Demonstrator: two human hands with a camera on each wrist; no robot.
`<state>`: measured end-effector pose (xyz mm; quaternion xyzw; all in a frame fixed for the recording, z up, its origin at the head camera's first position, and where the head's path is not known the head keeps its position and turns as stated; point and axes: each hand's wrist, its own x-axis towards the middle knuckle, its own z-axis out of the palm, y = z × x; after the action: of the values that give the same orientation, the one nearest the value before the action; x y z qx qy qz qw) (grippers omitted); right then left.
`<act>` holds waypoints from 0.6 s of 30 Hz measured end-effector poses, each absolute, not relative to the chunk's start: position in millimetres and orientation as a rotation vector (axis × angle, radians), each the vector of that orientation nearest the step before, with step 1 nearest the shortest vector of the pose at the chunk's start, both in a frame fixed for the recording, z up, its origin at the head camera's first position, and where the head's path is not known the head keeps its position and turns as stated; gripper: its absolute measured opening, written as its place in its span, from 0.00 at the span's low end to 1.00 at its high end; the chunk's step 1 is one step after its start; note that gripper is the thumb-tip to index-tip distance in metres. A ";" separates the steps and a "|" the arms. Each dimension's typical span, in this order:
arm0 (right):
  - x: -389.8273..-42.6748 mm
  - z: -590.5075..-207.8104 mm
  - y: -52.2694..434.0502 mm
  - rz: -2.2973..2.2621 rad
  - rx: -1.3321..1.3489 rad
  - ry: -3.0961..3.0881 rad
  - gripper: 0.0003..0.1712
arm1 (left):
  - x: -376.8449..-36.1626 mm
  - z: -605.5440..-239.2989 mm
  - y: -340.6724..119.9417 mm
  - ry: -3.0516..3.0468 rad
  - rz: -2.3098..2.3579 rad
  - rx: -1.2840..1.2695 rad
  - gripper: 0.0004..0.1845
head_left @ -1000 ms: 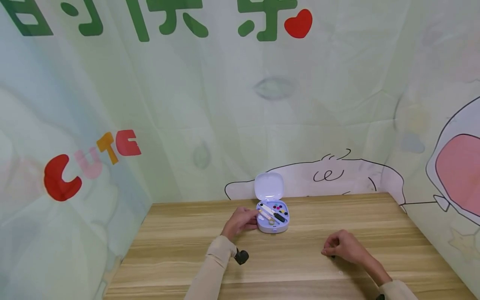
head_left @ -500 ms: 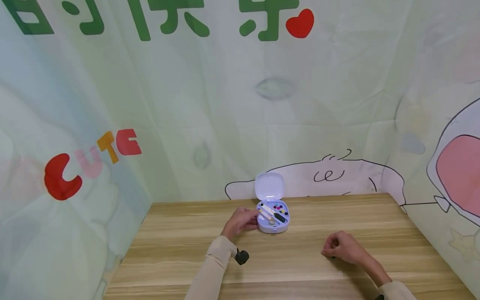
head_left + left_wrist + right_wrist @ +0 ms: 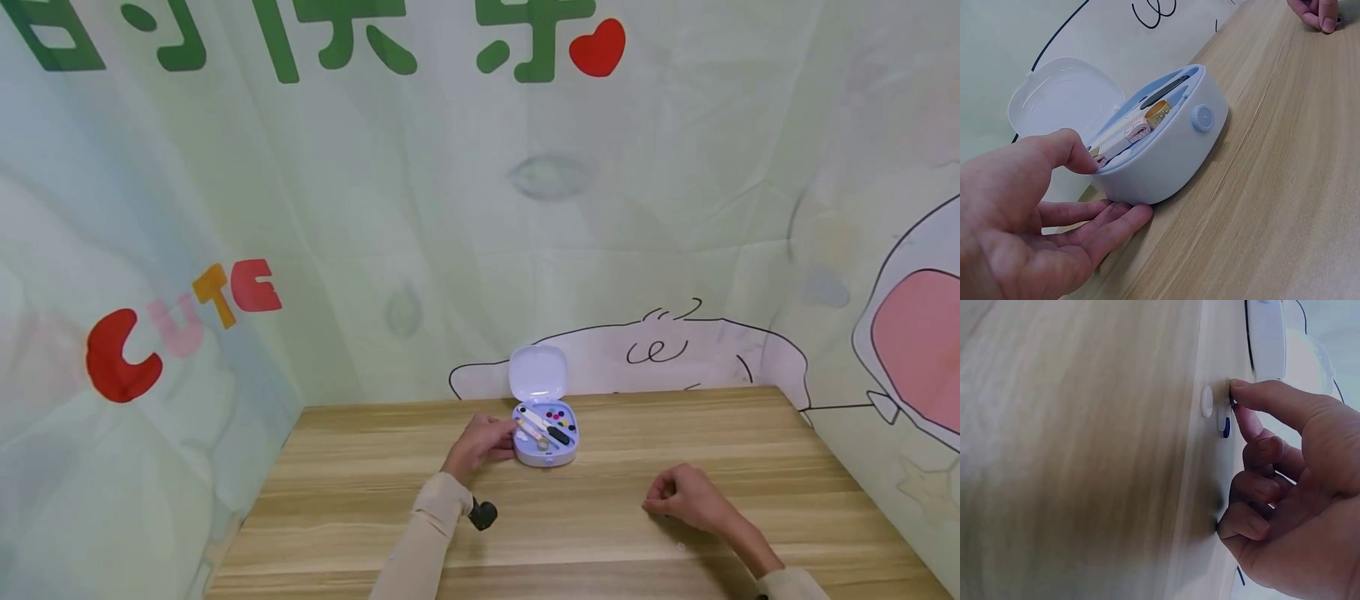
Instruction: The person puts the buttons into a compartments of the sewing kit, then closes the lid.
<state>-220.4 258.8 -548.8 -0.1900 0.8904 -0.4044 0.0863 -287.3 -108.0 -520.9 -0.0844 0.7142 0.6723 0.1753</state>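
A pale lilac-white sewing kit box (image 3: 545, 459) stands with its lid (image 3: 538, 372) raised near the table's back edge. My left hand (image 3: 480, 442) holds the box's left side, thumb at the rim and fingers low against the wall. Inside lie a gold thimble (image 3: 1157, 114), a rolled tape measure (image 3: 1137, 130), a black-handled tool (image 3: 558, 434) and several coloured bits. To the right, my right hand (image 3: 1297, 462) pinches a small dark piece between thumb and forefinger, close over the table; its kind is mostly hidden. Beside those fingertips are a white button (image 3: 1207, 401) and a small dark blue piece (image 3: 1226, 428).
The wood-grain table (image 3: 360, 517) runs up to a printed cloth backdrop (image 3: 420, 208), which the raised lid overlaps. A black wrist camera (image 3: 483, 514) juts from the left cuff.
The right hand's knuckles dip very slightly, with the fingertips in the same spot. The left hand and the sewing kit box stay put.
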 end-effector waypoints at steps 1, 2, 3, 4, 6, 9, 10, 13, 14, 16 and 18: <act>-220.4 -548.6 258.2 -1.208 -0.570 2.646 0.08 | -287.1 -520.6 -108.1 2.025 1.903 -0.236 0.14; -220.5 -548.2 257.5 -1.218 -0.566 2.633 0.08 | -287.1 -520.6 -108.2 2.025 1.902 -0.235 0.14; -220.4 -548.0 256.8 -1.219 -0.568 2.628 0.08 | -286.9 -520.3 -108.2 2.027 1.901 -0.233 0.14; -220.3 -547.7 256.1 -1.223 -0.567 2.620 0.08 | -286.7 -520.4 -108.2 2.028 1.900 -0.232 0.14; -219.9 -547.4 254.8 -1.224 -0.567 2.613 0.07 | -286.3 -520.3 -107.9 2.027 1.902 -0.232 0.14; -219.1 -546.7 253.2 -1.219 -0.585 2.616 0.06 | -285.9 -520.4 -107.7 2.033 1.901 -0.227 0.15; -218.8 -546.5 252.9 -1.217 -0.593 2.620 0.06 | -285.8 -520.5 -107.5 2.034 1.901 -0.226 0.15; -218.4 -545.9 252.6 -1.215 -0.626 2.632 0.05 | -285.5 -520.2 -107.3 2.034 1.902 -0.231 0.14; -218.4 -545.7 252.7 -1.218 -0.641 2.635 0.05 | -285.6 -520.1 -107.2 2.035 1.901 -0.232 0.14; -219.0 -545.8 253.1 -1.227 -0.674 2.642 0.05 | -285.5 -519.9 -107.2 2.036 1.899 -0.238 0.14; -219.9 -546.4 253.6 -1.229 -0.701 2.657 0.04 | -285.8 -519.8 -107.3 2.036 1.898 -0.242 0.14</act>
<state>-219.9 253.6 -546.4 -0.2325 0.8808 -0.4073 0.0657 -285.8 -107.3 -519.8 -0.0852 0.7177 0.6692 0.1727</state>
